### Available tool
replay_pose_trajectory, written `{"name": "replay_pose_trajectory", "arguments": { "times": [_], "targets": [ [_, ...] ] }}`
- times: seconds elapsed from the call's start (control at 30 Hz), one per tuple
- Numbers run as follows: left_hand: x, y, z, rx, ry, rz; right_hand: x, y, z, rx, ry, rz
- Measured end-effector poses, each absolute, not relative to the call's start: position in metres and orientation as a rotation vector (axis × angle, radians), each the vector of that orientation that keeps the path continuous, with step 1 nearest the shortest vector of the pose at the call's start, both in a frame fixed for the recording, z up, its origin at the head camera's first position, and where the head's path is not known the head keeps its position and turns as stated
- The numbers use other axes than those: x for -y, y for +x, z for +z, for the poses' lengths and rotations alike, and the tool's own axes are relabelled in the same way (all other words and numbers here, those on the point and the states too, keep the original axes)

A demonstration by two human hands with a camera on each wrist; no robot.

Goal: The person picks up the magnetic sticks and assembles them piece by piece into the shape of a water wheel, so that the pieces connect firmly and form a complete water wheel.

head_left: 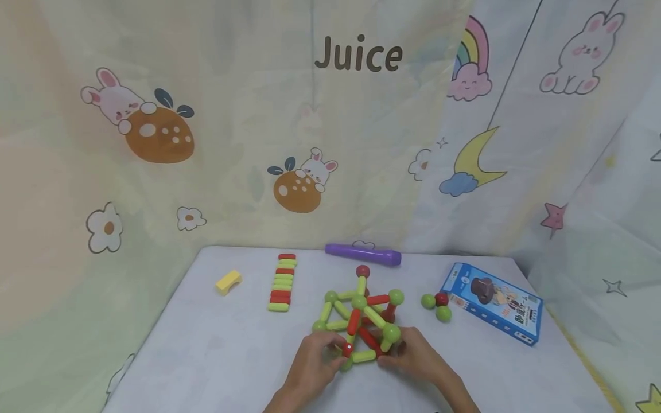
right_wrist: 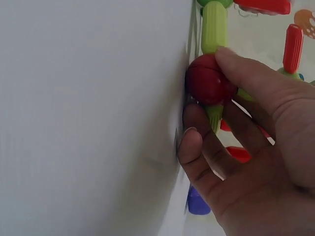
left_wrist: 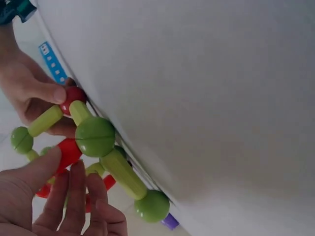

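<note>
A framework of green and red balls joined by short rods (head_left: 376,299) stands on the table in front of me. My left hand (head_left: 314,362) is at its near left corner, where thumb and fingers pinch a red rod (left_wrist: 69,153) that meets a green ball (left_wrist: 95,136). Across from it, my right hand (head_left: 417,357) holds a red ball (right_wrist: 209,80) at the low near right corner, between thumb and fingers. A yellow-green rod (head_left: 364,356) links these two corners. The framework's far lower parts are partly hidden behind other rods.
Left of the framework lies a column of red and yellow-green rods (head_left: 282,283), with a yellow arched block (head_left: 228,282) farther left. A purple stick (head_left: 363,254) lies at the back edge. Loose balls (head_left: 443,314) and a blue box (head_left: 496,301) are on the right.
</note>
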State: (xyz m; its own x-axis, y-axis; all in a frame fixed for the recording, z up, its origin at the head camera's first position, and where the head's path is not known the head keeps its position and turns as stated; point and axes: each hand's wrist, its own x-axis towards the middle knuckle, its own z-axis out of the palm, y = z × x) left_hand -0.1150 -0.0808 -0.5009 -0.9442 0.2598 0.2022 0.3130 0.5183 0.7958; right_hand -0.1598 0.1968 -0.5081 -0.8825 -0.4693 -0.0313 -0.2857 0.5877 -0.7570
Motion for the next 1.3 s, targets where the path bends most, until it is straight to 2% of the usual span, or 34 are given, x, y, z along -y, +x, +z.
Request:
{"name": "replay_pose_trajectory", "arguments": {
  "times": [0.17, 0.27, 0.5, 0.87, 1.1, 1.3],
  "targets": [
    [0.086, -0.118, -0.499, 2.776, -0.481, -1.046, -0.225, -0.16, -0.492, -2.705, -0.689, -1.204],
    [0.089, -0.124, -0.502, 2.875, -0.46, -0.943, -0.25, -0.161, -0.481, -2.938, -0.585, -1.203],
    [0.089, -0.13, -0.511, 2.987, -0.401, -0.944, -0.279, -0.18, -0.486, -3.289, -0.122, -0.815],
    [0.083, -0.128, -0.501, 3.028, -0.343, -0.925, -0.287, -0.186, -0.497, -3.198, -0.042, -0.781],
    [0.081, -0.128, -0.499, 3.031, -0.34, -0.917, -0.265, -0.148, -0.467, -3.312, -0.052, -0.958],
    [0.08, -0.127, -0.5, 3.038, -0.326, -0.922, -0.198, -0.099, -0.436, -3.31, -0.463, -1.407]
  ]
}}
